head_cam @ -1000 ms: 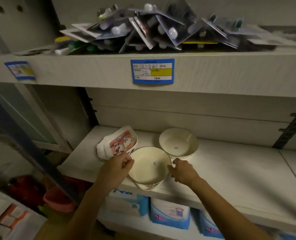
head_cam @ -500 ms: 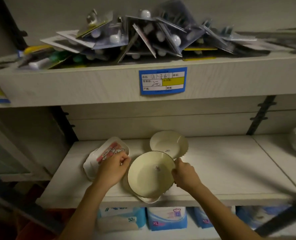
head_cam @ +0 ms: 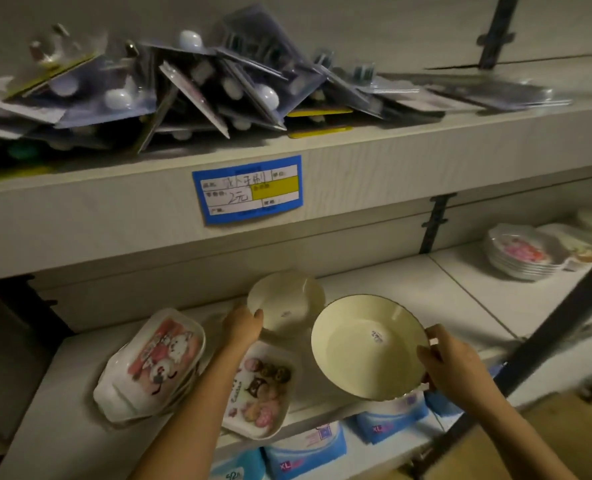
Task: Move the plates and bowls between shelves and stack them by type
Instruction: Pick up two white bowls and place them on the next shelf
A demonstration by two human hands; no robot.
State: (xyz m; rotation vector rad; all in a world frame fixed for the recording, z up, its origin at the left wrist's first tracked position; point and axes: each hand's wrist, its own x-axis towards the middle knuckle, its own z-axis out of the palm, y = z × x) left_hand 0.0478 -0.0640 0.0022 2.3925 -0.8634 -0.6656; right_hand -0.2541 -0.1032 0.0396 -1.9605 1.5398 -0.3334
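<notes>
Two bowls held: our left grip [head_cam: 242,325] pinches the small bowl [head_cam: 287,301], our right grip [head_cam: 457,365] grasps the big bowl [head_cam: 367,344] over the shelf [head_cam: 460,306].

I record the large cream bowl [head_cam: 367,344] as glossy and smooth; the shelf [head_cam: 408,284] is matt, pale wood-grain; blister packs [head_cam: 218,88] above are shiny clear plastic on card.

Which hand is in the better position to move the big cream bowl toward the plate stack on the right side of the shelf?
Right, probably. The right hand pinches the rim of the big cream bowl on the side nearer the plate stack; the left hand holds the smaller bowl.
</notes>
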